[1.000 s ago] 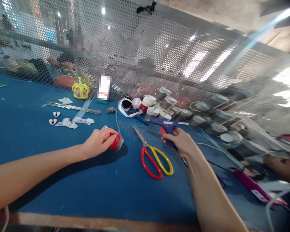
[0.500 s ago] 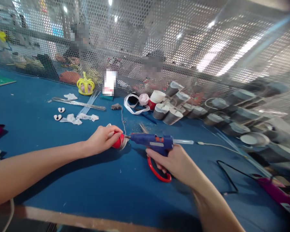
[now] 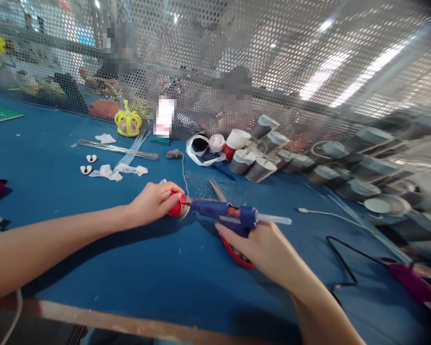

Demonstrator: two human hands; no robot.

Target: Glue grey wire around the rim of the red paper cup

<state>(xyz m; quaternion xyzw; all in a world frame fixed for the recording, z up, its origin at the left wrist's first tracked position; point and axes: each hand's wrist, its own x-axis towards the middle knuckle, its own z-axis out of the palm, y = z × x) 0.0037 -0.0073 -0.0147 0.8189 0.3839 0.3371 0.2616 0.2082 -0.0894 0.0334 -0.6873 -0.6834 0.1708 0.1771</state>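
My left hand (image 3: 156, 203) is closed around a small red cup-like piece (image 3: 173, 205) with a pale rim, lying on its side just above the table. A grey cord (image 3: 184, 175) runs from that piece back to a small grey bundle (image 3: 174, 154). In my right hand (image 3: 253, 244) is a blue glue gun (image 3: 222, 213), a clear glue stick jutting from its rear. Its nozzle meets the red piece beside my left fingertips. Under the gun lie red-handled scissors (image 3: 218, 189), their handles partly hidden by my right hand.
White fabric scraps (image 3: 107, 172), metal wires (image 3: 118, 149) and a yellow crown-shaped piece (image 3: 128, 122) lie at the back left. Ribbon rolls (image 3: 217, 143) and several grey cups (image 3: 261, 169) line the perforated screen. A black cord (image 3: 339, 261) and a purple tool (image 3: 413, 282) sit at the right.
The glue gun's rear has dipped slightly, and its nozzle has shifted left against the red piece. My left hand still grips the piece; the whole view has shifted slightly.
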